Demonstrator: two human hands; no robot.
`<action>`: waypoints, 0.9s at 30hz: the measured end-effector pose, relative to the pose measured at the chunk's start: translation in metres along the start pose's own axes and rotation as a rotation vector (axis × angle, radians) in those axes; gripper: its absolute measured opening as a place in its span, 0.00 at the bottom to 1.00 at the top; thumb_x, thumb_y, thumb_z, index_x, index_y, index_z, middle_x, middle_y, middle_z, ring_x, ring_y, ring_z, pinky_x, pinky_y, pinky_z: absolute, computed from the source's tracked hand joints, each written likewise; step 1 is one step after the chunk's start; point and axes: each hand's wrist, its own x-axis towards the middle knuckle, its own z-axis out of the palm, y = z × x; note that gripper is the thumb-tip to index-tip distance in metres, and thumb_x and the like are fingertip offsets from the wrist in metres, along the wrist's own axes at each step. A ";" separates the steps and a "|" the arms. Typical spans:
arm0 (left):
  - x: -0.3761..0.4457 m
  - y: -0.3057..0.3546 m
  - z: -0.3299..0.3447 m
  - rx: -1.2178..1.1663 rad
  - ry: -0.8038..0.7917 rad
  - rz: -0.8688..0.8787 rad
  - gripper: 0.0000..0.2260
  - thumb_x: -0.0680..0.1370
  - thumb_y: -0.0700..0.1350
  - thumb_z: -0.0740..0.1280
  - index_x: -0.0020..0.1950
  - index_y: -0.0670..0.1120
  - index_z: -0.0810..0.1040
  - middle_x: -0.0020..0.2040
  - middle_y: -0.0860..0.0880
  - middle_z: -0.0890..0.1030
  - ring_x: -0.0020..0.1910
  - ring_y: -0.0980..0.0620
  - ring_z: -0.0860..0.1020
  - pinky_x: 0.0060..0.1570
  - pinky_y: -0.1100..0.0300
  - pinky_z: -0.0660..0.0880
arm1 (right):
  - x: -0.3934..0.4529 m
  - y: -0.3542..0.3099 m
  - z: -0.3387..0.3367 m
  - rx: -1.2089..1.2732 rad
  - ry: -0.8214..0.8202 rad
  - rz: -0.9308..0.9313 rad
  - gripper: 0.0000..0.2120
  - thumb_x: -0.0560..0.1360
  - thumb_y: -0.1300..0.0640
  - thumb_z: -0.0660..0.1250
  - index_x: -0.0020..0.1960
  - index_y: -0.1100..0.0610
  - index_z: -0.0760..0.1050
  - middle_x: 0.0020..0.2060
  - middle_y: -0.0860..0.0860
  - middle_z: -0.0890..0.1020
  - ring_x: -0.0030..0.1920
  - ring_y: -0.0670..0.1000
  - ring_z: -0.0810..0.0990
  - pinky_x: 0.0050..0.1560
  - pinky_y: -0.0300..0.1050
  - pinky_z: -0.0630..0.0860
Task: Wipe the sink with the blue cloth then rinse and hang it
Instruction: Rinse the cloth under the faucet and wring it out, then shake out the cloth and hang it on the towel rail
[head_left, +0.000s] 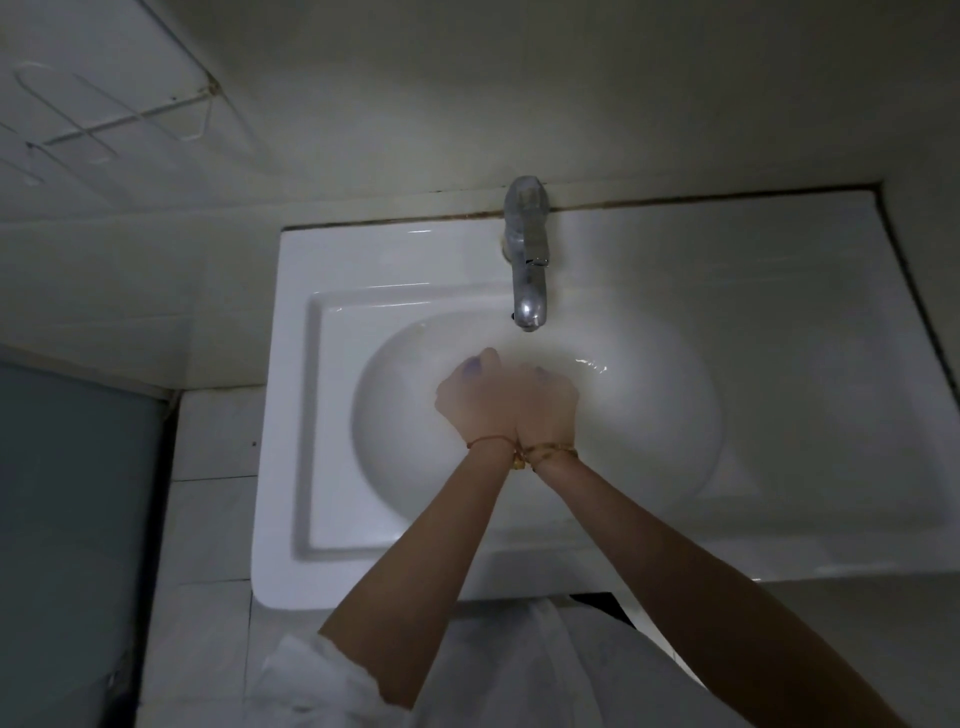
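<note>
Both hands over sink (332, 415) bowl, under tap (527, 260): left hand (475, 397) & right hand (548, 408) curled, apparently round blue cloth (474, 365), mostly hidden.

The blue cloth (474, 365) is almost wholly hidden inside the curled hands.

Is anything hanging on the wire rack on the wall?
No. The wire rack at upper left is bare, only tile showing through its bars.

White sink (332, 395), chrome faucet (527, 249) on rim.
</note>
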 end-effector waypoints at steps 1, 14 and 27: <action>0.000 -0.002 -0.001 0.017 0.020 -0.028 0.18 0.72 0.38 0.64 0.23 0.42 0.63 0.21 0.48 0.67 0.23 0.57 0.63 0.24 0.67 0.62 | 0.000 0.002 -0.001 -0.017 -0.012 -0.008 0.21 0.73 0.60 0.59 0.21 0.52 0.64 0.20 0.49 0.68 0.24 0.49 0.69 0.28 0.43 0.68; -0.012 -0.014 -0.019 0.176 -0.099 -0.310 0.20 0.79 0.51 0.63 0.29 0.45 0.68 0.28 0.49 0.72 0.30 0.54 0.70 0.31 0.61 0.69 | -0.008 0.013 -0.028 -0.306 -0.175 0.124 0.22 0.79 0.45 0.58 0.32 0.57 0.73 0.30 0.53 0.78 0.32 0.50 0.76 0.31 0.41 0.68; 0.011 0.008 -0.148 -0.021 -0.640 -0.390 0.21 0.75 0.48 0.73 0.64 0.40 0.76 0.59 0.43 0.81 0.55 0.48 0.81 0.51 0.54 0.82 | -0.060 -0.015 -0.015 0.088 -0.507 0.348 0.09 0.77 0.56 0.67 0.56 0.53 0.76 0.49 0.51 0.83 0.43 0.49 0.84 0.33 0.43 0.80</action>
